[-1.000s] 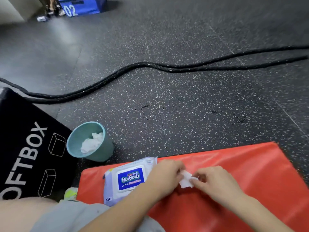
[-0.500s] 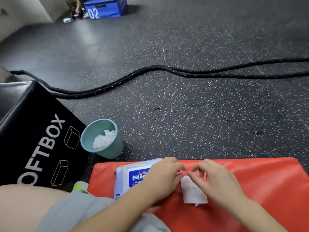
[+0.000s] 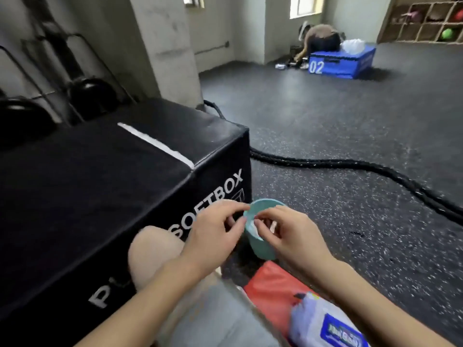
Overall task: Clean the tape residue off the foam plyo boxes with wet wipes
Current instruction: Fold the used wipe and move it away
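The small teal bin (image 3: 263,246) sits on the speckled rubber floor (image 3: 350,171) right against the black foam plyo box (image 3: 100,191), probably so spent wipes can be dropped without reaching. Both hands hover over its mouth: the left hand (image 3: 213,234) has its fingers loosely curled, thumb near the rim, and the right hand (image 3: 288,234) draws its fingertips (image 3: 260,222) together as if pinching. Something white shows just beneath them, but I cannot tell whether it is gripped or already lying in the bin. The wet wipes pack (image 3: 328,324) rests on the red plyo box (image 3: 273,284) by the person's lap, handy for the next pull. A pale tape strip (image 3: 155,144) crosses the black box's top.
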Demonstrator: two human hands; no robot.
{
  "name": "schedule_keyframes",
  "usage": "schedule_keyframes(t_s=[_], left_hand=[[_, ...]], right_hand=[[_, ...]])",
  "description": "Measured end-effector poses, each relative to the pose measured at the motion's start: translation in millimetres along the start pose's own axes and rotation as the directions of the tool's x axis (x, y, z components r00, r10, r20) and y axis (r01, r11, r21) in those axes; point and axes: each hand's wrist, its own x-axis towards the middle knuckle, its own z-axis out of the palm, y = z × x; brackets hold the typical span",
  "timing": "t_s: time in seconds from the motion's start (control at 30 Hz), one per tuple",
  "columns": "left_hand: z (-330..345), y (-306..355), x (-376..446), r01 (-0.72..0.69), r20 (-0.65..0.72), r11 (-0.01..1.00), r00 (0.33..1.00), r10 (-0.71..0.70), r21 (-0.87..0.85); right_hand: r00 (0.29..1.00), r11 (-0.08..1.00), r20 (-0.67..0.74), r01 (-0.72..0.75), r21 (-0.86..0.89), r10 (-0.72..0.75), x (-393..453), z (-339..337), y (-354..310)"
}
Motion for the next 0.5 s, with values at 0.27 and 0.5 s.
schedule_keyframes(t_s=[0.27,0.5], left_hand=[[-137,-104,-39,0.383,-0.344,0.923,0.873,-0.346,0.043],[-195,-169,-89,0.601,-0.462,0.798,0.724,-0.513,0.055]], right_hand=[[0.856,0.901,0.311,0.433,0.001,-0.412,93,115,-126],[0.685,0.787,0.438,0.609,0.095,-0.583,124,217,-199]])
